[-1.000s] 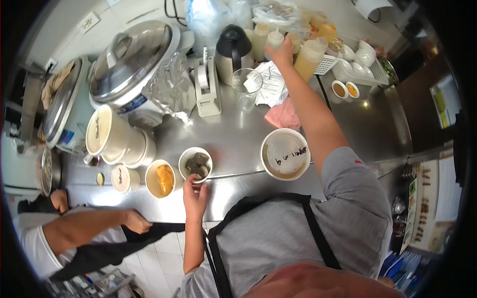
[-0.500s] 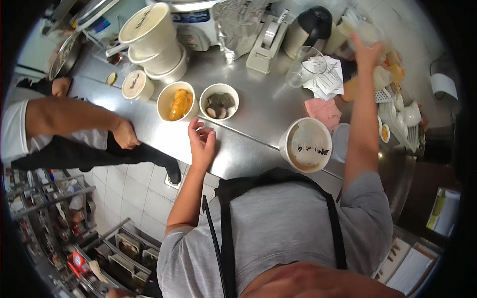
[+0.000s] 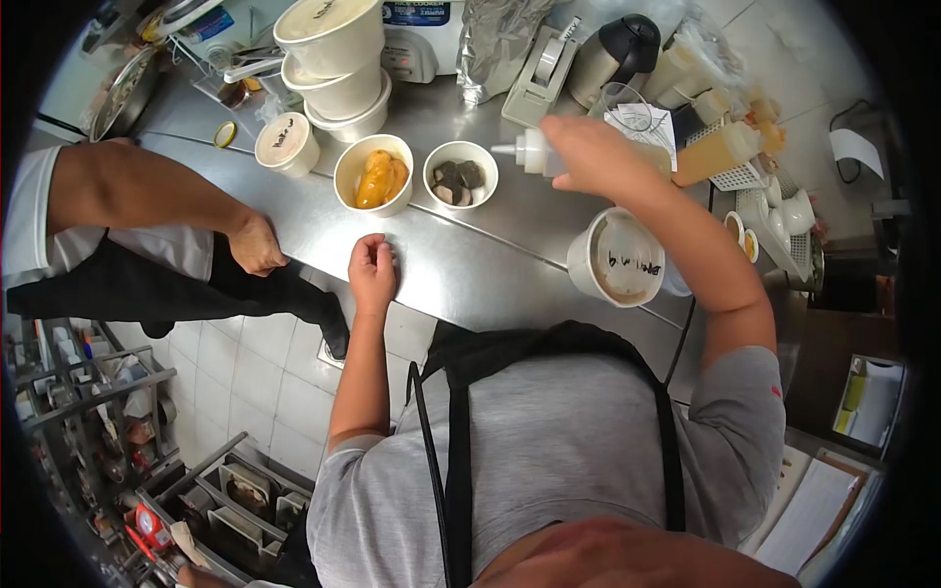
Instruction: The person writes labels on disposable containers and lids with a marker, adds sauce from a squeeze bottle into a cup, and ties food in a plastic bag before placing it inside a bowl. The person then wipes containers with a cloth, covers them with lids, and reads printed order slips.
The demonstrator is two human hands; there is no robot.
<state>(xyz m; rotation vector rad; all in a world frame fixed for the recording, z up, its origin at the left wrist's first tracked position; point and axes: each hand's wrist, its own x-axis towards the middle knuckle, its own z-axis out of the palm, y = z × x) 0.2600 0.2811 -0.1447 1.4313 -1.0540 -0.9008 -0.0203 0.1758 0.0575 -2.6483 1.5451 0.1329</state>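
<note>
My right hand is wrapped round a squeeze bottle, tilted sideways with its nozzle pointing left. Left of the nozzle stands a white bowl of dark and pale pieces. Beside it sits a white bowl of orange food. My left hand, fingers curled and nothing visible in them, rests at the counter's front edge below the bowls. A large lidded tub with handwriting stands under my right forearm.
A co-worker's fist is at the left counter edge. Stacked tubs, a small lidded cup, a tape dispenser, a thermos and another squeeze bottle stand farther back.
My right hand has come left and nearer from the back-right bottles, bringing a squeeze bottle. My left hand has drawn back from the dark-food bowl and its fingers have curled. The view has shifted.
</note>
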